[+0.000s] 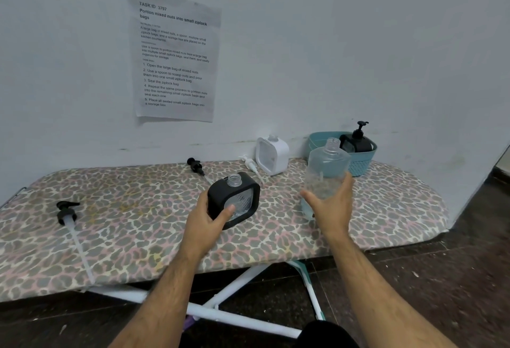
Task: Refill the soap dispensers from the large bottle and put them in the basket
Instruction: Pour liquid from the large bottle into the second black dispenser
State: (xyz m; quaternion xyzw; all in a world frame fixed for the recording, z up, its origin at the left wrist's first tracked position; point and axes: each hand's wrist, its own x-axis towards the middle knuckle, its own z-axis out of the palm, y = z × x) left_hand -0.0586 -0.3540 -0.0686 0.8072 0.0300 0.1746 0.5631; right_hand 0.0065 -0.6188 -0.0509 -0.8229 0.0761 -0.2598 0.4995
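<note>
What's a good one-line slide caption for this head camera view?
Left hand grips an uncapped black dispenser, right hand holds the large clear bottle on the ironing board.

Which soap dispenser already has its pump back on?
The black dispenser inside the blue basket. The other black one and the white one stand open-necked.
</note>
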